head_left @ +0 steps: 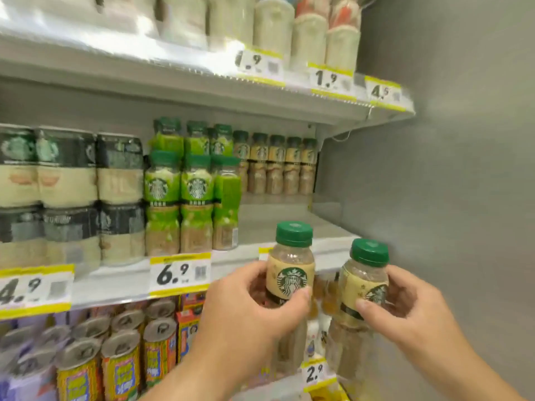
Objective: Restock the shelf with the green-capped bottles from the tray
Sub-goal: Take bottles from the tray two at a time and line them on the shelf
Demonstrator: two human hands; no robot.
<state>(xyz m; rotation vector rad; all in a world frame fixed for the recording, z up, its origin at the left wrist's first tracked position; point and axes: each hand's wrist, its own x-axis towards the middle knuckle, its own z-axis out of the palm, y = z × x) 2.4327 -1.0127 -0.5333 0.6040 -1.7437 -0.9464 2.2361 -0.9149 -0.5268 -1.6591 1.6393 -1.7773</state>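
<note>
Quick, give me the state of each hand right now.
Left hand: closed around a green-capped bottle, held upright.
Right hand: closed around a second green-capped bottle, tilted slightly.

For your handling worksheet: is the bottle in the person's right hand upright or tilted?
Tilted. The bottle in the right hand leans its green cap rightward, unlike the upright left-hand bottle.

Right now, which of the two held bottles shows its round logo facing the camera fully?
The bottle in the left hand, the left bottle: its logo faces the camera squarely. The right hand holds the other bottle tilted, logo turned aside and partly covered.
</note>
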